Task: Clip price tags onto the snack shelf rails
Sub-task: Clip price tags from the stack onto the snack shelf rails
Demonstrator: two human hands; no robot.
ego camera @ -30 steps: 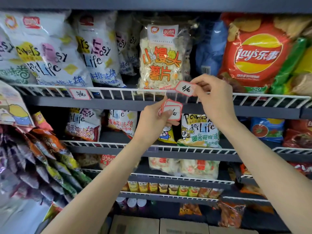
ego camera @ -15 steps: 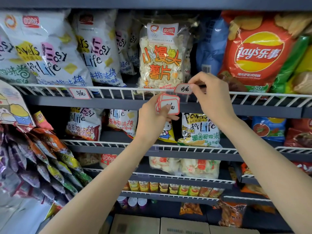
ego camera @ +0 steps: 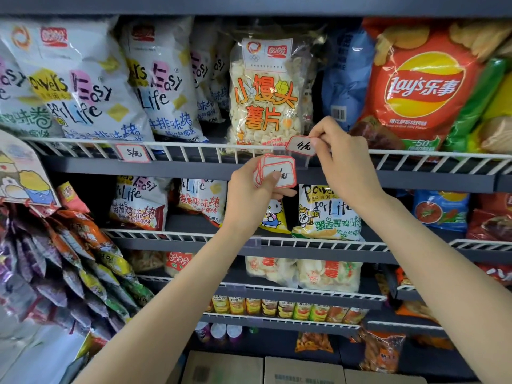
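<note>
Right hand fingers pinch the 4元 tag; left hand fingers clamp the tag stack.

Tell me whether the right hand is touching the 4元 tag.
Touching. The head view shows the right hand pinching the 4元 tag by its right edge.

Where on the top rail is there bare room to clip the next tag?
Free: the top rail between the 5 tag and the 4 tag, and right of the right hand under the Lay's bag. Crowded: around the 4 tag, where the left hand holds the tag stack.
</note>
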